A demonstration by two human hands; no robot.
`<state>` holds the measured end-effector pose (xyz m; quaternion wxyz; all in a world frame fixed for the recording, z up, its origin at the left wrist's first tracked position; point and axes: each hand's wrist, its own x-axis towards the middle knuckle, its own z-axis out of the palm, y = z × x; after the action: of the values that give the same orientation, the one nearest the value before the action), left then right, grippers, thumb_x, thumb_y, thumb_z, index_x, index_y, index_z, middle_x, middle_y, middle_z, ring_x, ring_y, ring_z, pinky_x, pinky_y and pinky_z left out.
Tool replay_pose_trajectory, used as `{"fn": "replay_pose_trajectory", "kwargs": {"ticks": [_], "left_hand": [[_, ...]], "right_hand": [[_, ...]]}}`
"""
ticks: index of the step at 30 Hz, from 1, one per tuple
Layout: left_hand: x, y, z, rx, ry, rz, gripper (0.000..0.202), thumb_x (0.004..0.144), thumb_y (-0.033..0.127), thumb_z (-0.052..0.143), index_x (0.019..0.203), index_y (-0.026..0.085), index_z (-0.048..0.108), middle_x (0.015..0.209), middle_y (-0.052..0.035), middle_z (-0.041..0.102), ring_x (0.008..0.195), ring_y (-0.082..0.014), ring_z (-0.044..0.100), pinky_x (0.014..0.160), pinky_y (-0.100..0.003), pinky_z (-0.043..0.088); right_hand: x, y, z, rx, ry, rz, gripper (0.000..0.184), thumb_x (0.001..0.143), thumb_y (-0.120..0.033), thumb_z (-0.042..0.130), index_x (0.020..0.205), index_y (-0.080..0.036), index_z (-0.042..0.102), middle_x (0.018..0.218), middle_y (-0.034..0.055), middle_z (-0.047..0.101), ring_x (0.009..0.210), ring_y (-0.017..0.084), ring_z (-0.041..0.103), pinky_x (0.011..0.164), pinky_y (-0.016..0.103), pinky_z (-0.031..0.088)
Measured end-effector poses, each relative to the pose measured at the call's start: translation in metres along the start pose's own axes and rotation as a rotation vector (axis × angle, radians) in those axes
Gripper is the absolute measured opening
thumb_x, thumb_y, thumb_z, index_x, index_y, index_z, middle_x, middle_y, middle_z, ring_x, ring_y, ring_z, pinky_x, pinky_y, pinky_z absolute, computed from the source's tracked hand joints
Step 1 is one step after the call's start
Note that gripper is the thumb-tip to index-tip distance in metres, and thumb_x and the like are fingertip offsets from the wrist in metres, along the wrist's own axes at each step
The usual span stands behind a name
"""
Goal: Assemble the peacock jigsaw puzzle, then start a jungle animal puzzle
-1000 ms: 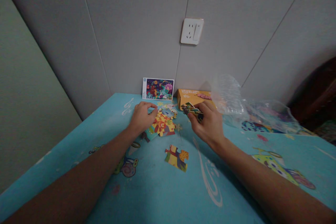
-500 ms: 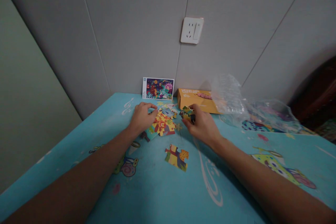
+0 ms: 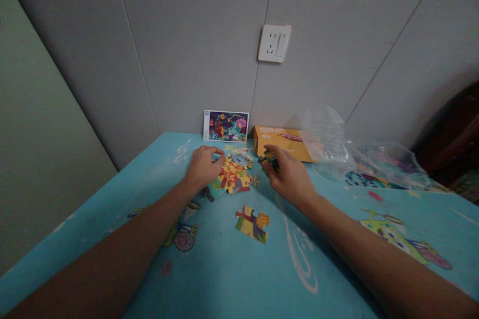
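Note:
My left hand (image 3: 202, 167) lies on the blue table cover (image 3: 224, 269), fingers curled against the left edge of a joined cluster of colourful jigsaw pieces (image 3: 234, 174). My right hand (image 3: 290, 174) is closed on a small bunch of puzzle pieces (image 3: 267, 160), held just right of the cluster. A separate joined pair of pieces (image 3: 252, 223) lies nearer to me on the cover.
A reference picture card (image 3: 225, 126) leans against the grey wall, with an orange puzzle box (image 3: 279, 140) beside it. Crumpled clear plastic wrap (image 3: 337, 147) sits right of the box. A wall socket (image 3: 274, 43) is above. The table's left edge drops off.
My right hand has moved left and down with its pieces, from beside the orange box to close beside the cluster. My left hand has stayed put.

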<state>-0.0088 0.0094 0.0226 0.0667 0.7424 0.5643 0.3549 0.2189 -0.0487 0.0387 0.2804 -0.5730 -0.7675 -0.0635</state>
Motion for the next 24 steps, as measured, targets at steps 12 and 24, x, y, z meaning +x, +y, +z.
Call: {"fn": "replay_pose_trajectory", "kwargs": {"ticks": [12,24], "left_hand": [[-0.001,0.002,-0.001,0.026,-0.015,-0.014,0.025,0.082,0.029,0.055,0.093,0.018,0.074,0.097,-0.0111,0.069,0.101,-0.0258,0.063,0.096,-0.038,0.046],[-0.001,-0.001,0.003,0.027,-0.113,-0.047,0.028,0.084,0.033,0.054,0.098,0.017,0.072,0.101,-0.011,0.072,0.096,-0.0254,0.064,0.089,-0.036,0.048]], "right_hand": [[0.0,0.001,0.004,-0.028,-0.195,0.022,0.038,0.088,-0.02,0.051,0.126,-0.015,0.053,0.11,0.0121,0.067,0.097,0.024,0.063,0.078,0.029,0.043],[0.002,0.008,0.011,-0.073,-0.196,0.151,0.035,0.086,-0.029,0.054,0.113,-0.01,0.065,0.103,0.0188,0.066,0.092,0.027,0.063,0.079,0.034,0.045]]}}
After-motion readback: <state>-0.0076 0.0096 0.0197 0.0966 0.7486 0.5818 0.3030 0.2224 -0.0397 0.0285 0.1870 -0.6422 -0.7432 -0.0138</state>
